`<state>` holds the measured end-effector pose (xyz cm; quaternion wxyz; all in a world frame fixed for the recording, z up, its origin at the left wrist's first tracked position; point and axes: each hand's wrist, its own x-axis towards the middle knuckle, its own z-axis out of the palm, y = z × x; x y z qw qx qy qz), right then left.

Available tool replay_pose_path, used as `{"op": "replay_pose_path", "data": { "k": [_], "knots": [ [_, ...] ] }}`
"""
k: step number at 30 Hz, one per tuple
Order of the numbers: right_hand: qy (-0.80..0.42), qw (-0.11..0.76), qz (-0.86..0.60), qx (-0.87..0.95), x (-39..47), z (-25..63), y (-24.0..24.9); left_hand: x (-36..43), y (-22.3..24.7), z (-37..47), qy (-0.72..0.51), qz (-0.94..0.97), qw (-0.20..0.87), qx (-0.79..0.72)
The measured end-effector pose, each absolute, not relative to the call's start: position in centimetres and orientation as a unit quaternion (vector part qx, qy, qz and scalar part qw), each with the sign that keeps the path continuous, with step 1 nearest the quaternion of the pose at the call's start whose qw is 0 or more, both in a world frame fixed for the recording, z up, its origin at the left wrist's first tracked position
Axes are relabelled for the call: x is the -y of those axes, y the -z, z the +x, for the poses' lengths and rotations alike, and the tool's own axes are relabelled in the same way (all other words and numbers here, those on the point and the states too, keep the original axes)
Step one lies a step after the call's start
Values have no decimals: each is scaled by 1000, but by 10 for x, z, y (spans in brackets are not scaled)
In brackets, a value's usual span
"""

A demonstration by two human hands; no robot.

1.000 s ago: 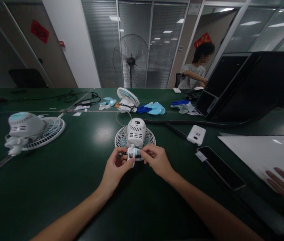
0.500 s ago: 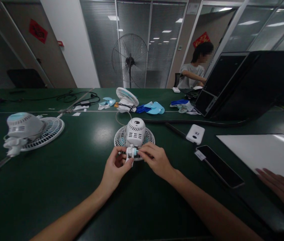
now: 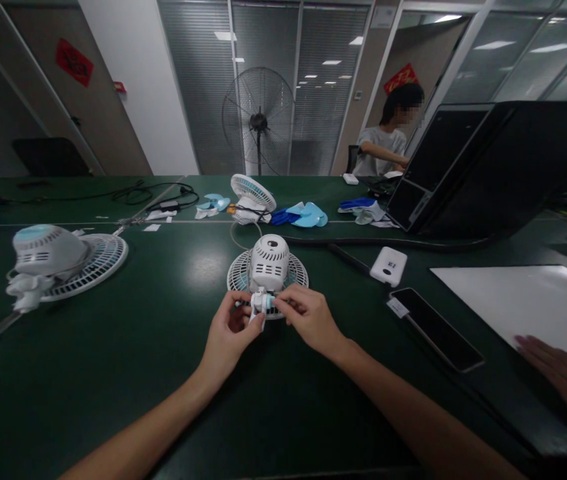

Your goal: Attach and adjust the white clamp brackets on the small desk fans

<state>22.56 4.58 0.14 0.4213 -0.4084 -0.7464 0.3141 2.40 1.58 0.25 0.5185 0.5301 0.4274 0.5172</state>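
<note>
Pinching the light-blue knob (image 3: pixel 269 302) at three o'clock on the white bracket (image 3: pixel 257 304), the right hand (image 3: pixel 313 319) is facing the left hand (image 3: pixel 229 327), whose fingers are gripping the bracket at six o'clock on the face-down fan head (image 3: pixel 270 263), the knob already meeting the bracket, its full seating unconfirmed.

fan housing (image 3: pixel 270 257): white, dark slots | knob (image 3: pixel 269 302): light blue | tabletop (image 3: pixel 273 413): dark green | fan blades (image 3: pixel 312 215): pale blue | phone (image 3: pixel 441 331): black

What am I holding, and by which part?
A white plastic fan with round grille: your left hand grips its white plastic bracket, your right hand pinches its light-blue knob.
</note>
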Motion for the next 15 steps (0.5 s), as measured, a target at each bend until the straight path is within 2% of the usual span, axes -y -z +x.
{"op": "replay_pose_path", "data": {
  "k": [3, 8, 10, 15],
  "knots": [
    [-406, 407, -434, 693, -44, 220, 1, -17, 0, 24, -519, 533, 512, -429],
    [-237, 430, -378, 785, -41, 229, -5, -17, 2, 25, -527, 534, 498, -434],
    [-229, 431, -374, 789, -42, 229, -5, -17, 1, 26, -534, 531, 491, -437],
    [-422, 428, -434, 671, -45, 219, 4, -15, -2, 28, -547, 530, 472, -444]
  ]
}}
